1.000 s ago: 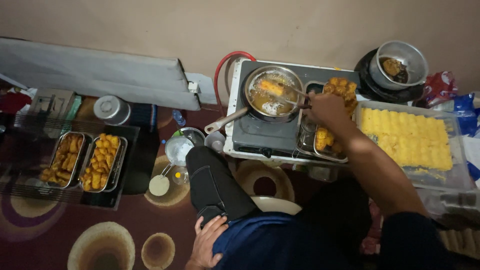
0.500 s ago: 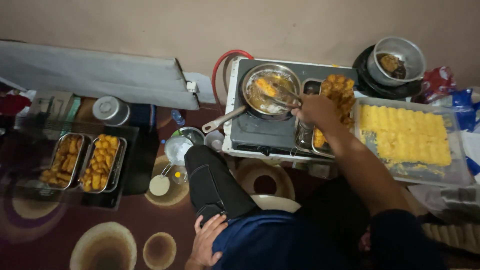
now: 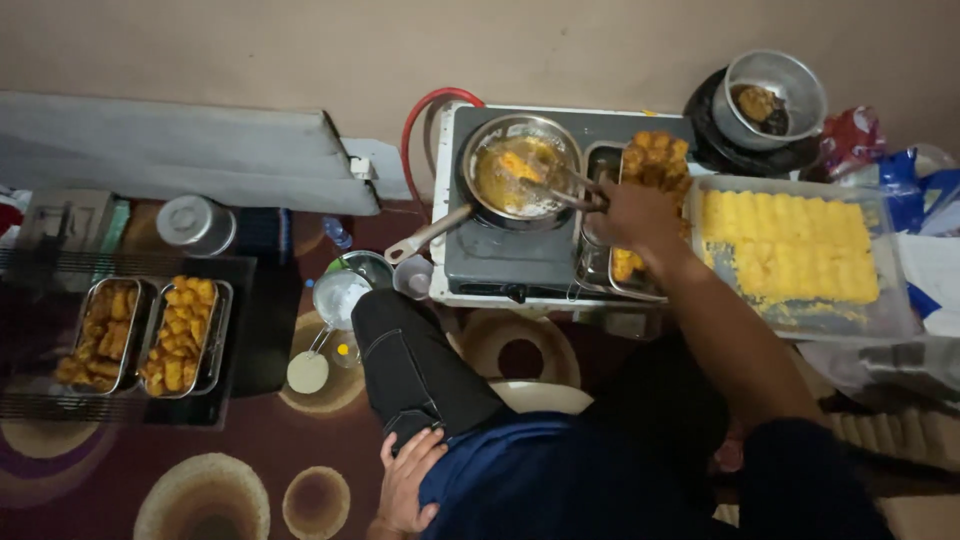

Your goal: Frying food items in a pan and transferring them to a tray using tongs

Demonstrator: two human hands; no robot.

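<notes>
Right hand has shifted left from the tray of fried pieces, closed on tongs now reaching into the frying pan at the stove's left side. Left hand rests flat, empty, on knee.

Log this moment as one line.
right hand: holds tongs in frying pan | left hand: rests on knee | stove

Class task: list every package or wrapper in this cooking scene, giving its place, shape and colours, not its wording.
Red packet: far right, beside the metal bowl, crumpled, red with white marks.
Blue bag: right edge, behind the clear tray of yellow pieces, soft, blue and white.
No screens or signs show.
</notes>
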